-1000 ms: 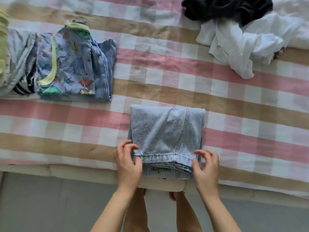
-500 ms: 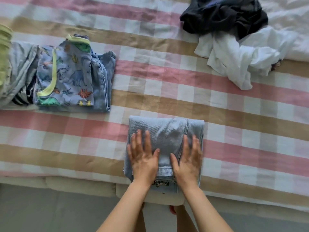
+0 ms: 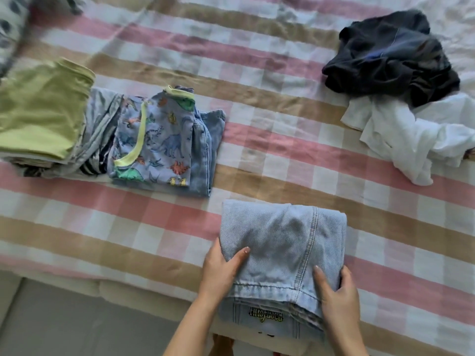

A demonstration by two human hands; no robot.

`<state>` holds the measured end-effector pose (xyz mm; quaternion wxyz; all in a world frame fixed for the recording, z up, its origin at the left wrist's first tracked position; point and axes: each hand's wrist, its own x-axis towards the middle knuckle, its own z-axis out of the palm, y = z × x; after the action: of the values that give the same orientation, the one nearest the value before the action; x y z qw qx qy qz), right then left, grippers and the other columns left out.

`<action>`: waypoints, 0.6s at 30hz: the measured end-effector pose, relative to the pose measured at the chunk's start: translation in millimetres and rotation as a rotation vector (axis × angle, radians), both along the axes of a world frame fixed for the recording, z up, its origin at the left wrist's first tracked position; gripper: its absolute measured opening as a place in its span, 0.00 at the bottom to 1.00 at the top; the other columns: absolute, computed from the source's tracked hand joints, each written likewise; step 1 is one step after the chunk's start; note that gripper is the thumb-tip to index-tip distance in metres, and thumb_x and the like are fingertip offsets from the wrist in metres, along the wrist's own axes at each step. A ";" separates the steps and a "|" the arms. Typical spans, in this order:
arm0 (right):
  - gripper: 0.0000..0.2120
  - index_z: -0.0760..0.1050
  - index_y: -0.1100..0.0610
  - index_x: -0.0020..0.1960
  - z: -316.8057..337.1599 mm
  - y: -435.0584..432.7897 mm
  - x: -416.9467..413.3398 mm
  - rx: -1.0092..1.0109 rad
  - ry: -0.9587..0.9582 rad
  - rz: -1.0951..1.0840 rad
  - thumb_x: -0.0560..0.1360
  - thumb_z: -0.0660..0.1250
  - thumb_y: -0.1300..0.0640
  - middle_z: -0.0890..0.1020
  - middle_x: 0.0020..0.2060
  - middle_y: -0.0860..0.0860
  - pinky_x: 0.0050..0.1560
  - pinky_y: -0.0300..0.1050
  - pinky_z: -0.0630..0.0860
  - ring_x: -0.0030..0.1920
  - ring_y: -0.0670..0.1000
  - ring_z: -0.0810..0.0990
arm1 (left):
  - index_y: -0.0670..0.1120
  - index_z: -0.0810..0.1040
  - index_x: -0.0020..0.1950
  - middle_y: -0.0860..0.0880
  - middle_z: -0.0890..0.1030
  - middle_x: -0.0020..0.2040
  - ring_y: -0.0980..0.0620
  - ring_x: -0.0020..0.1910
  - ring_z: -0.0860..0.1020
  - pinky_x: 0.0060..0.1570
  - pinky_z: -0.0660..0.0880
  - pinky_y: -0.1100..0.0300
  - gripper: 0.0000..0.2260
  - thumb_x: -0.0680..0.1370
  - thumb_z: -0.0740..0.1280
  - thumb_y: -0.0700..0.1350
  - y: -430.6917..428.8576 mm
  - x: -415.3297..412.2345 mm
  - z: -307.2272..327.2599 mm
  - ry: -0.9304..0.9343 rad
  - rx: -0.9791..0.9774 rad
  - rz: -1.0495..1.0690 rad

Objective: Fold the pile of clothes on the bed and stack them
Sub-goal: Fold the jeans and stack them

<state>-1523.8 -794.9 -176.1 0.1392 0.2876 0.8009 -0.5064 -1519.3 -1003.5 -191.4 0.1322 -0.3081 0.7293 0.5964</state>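
Observation:
Folded light-blue jeans (image 3: 280, 242) lie at the bed's near edge. My left hand (image 3: 221, 268) grips their left side, thumb on top and fingers underneath. My right hand (image 3: 336, 291) grips the right side the same way. To the left lies a folded dinosaur-print garment (image 3: 154, 142) on top of folded denim (image 3: 205, 150). Beside these sits a stack topped by a green garment (image 3: 38, 114). At the far right, a dark crumpled garment (image 3: 390, 55) rests on a crumpled white one (image 3: 416, 140).
The bed is covered with a pink, tan and white checked sheet (image 3: 270, 140). Its near edge runs along the bottom, with grey floor (image 3: 64, 322) below. A patterned fabric (image 3: 10, 24) shows at the top left corner.
My hands were pressing flat on top of the jeans; now they have slid out to the jeans' sides and grip them. The view has shifted left, and the green stack shows.

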 end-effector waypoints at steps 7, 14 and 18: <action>0.09 0.72 0.54 0.53 38.2 -138.4 -79.7 -0.191 0.213 0.155 0.74 0.66 0.62 0.80 0.45 0.47 0.39 0.29 0.71 0.46 0.46 0.78 | 0.59 0.66 0.60 0.70 0.72 0.52 0.71 0.49 0.73 0.42 0.66 0.82 0.13 0.77 0.63 0.48 -139.9 -51.7 59.5 0.189 -0.273 0.107; 0.14 0.69 0.60 0.61 18.1 -272.9 -157.5 -0.196 0.322 0.146 0.77 0.63 0.61 0.78 0.52 0.53 0.51 0.45 0.73 0.52 0.53 0.77 | 0.43 0.57 0.74 0.46 0.62 0.74 0.53 0.71 0.60 0.64 0.55 0.67 0.23 0.80 0.59 0.43 -265.3 -148.8 46.8 0.267 -0.543 0.082; 0.19 0.64 0.63 0.67 -17.0 -299.8 -181.5 -0.089 0.284 0.158 0.78 0.60 0.60 0.74 0.61 0.58 0.60 0.53 0.71 0.60 0.57 0.74 | 0.43 0.58 0.74 0.45 0.64 0.73 0.48 0.71 0.63 0.63 0.61 0.62 0.24 0.79 0.59 0.40 -282.2 -173.7 12.8 0.305 -0.613 0.112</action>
<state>-1705.3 -1094.7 -193.1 0.0766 0.1431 0.8095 -0.5642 -1693.0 -1285.8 -178.6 -0.1100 -0.2804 0.8679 0.3949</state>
